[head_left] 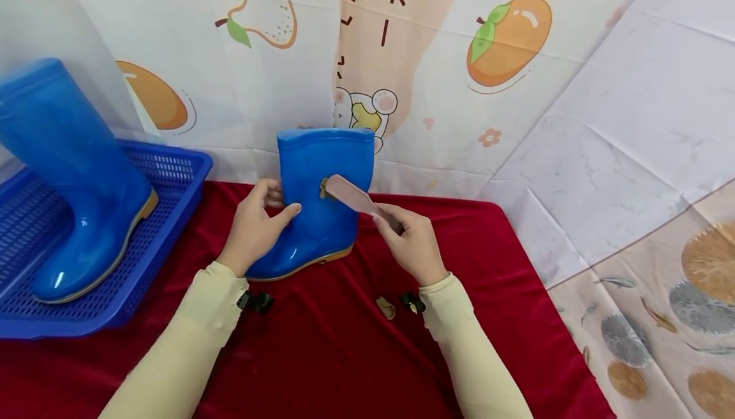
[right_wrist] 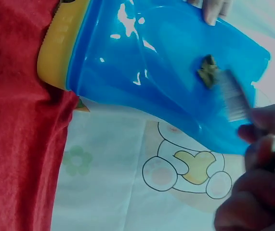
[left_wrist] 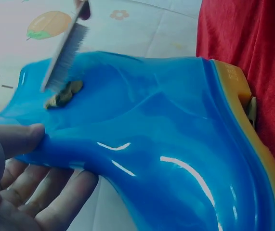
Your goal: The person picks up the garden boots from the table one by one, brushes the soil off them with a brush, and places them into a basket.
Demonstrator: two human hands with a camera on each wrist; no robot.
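Observation:
A blue rubber rain boot (head_left: 304, 164) with a yellow sole stands on the red cloth, toe to the left. My left hand (head_left: 252, 227) grips its front edge at the shaft, thumb on the near side and fingers round behind (left_wrist: 55, 187). In my right hand (head_left: 412, 243) is a brush (head_left: 351, 194), held by the handle. Its bristles (left_wrist: 72, 53) face the boot, right at a brown, mud-like clump (left_wrist: 66, 95) stuck on the shaft. The brush head looks blurred in the right wrist view.
To the left, a second blue boot (head_left: 80, 151) stands in a blue plastic basket (head_left: 198, 170). A small brown piece (head_left: 385, 308) lies on the red cloth (head_left: 321, 355) near my right wrist. Behind the boot hangs a white printed curtain (head_left: 436, 87).

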